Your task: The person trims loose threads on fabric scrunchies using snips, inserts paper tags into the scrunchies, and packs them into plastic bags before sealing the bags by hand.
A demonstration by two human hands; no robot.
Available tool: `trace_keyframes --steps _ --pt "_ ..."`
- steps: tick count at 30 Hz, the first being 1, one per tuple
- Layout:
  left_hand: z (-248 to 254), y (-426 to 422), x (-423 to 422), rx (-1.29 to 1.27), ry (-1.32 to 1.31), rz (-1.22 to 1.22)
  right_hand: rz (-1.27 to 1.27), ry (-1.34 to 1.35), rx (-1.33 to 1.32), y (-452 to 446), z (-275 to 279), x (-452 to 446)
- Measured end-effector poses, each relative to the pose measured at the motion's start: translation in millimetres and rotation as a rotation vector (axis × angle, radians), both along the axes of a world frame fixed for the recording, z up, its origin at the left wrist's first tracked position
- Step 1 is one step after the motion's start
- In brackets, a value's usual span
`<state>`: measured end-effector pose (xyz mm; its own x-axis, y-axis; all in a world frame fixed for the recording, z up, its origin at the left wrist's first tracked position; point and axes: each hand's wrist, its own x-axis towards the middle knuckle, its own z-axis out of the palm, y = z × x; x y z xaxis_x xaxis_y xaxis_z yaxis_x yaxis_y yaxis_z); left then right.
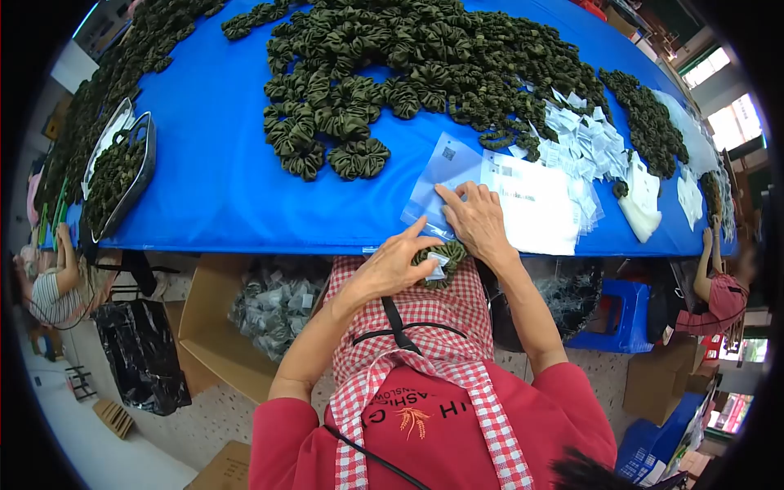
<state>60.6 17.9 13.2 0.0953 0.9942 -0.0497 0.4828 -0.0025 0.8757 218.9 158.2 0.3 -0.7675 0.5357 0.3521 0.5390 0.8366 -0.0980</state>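
Observation:
At the front edge of the blue table (212,216), my left hand (396,263) is closed on a dark green scrunchie (445,263) that carries a small white tag. My right hand (476,219) lies just right of it, fingers bent, on the lower part of a clear plastic bag (445,167) with a small printed code. What the right fingertips pinch, if anything, is too small to make out. Beside the right hand rests a stack of white printed bags (539,208). Many green scrunchies (351,90) are heaped beyond both hands.
Small white packets (584,135) are piled at the right. A basket of scrunchies (145,175) stands at the left edge. Under the table are a cardboard box (216,327) with packed bags, a black bag (140,355) and a blue stool (621,314). Other people sit at both far sides.

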Motion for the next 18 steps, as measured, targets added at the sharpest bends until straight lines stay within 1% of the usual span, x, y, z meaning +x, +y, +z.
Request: trace_keyframes --steps 1,2,3,5,6,8,10,12,13,14,15,16,17,18 --pt "-6.9 2.3 -2.8 -0.038 0.008 0.003 0.011 0.050 -0.045 -2.0 4.2 4.0" --pt "-13.2 2.4 -3.0 0.026 0.034 0.010 0.043 0.098 -0.016 -2.3 3.7 7.4" --pt "-19.0 2.5 -3.0 0.024 0.029 0.006 0.040 0.093 -0.018 -2.3 1.5 10.1" --pt "-5.8 2.6 -2.1 -0.040 0.000 -0.015 0.136 0.096 0.006 -4.3 -8.7 15.5" --pt "-1.8 3.8 -3.2 -0.041 0.000 -0.017 0.118 0.116 0.080 -2.1 -18.5 15.1" --pt "3.6 4.5 -5.9 -0.143 -0.050 -0.010 0.112 0.111 0.101 1.9 -20.5 14.3" --pt "0.2 3.6 -6.4 -0.152 -0.043 0.003 0.112 0.107 0.123 6.9 -16.6 11.3" --pt "-4.2 1.1 -7.0 -0.161 -0.039 0.020 0.032 0.287 0.104 11.0 -5.4 8.3" --pt "-6.3 -0.5 -6.9 -0.206 -0.299 0.092 0.034 0.287 0.103 10.7 -0.6 9.1" --pt "-7.2 -1.5 -6.8 -0.249 -0.558 0.162 0.012 0.243 0.036 9.6 3.9 10.7" --pt "-6.9 -1.9 -6.3 -0.250 -0.556 0.159 -0.014 0.200 -0.031 7.9 5.8 12.6" --pt "-6.1 -2.2 -5.4 -0.135 -0.618 0.226 0.051 0.150 -0.065 4.6 4.4 14.7" --pt "-5.3 -2.5 -4.5 -0.018 -0.680 0.297 0.050 0.151 -0.066 -0.9 2.5 15.7" --pt "-3.9 -1.6 -3.2 -0.018 -0.612 0.357 0.097 0.199 -0.173 -7.2 0.1 15.8"
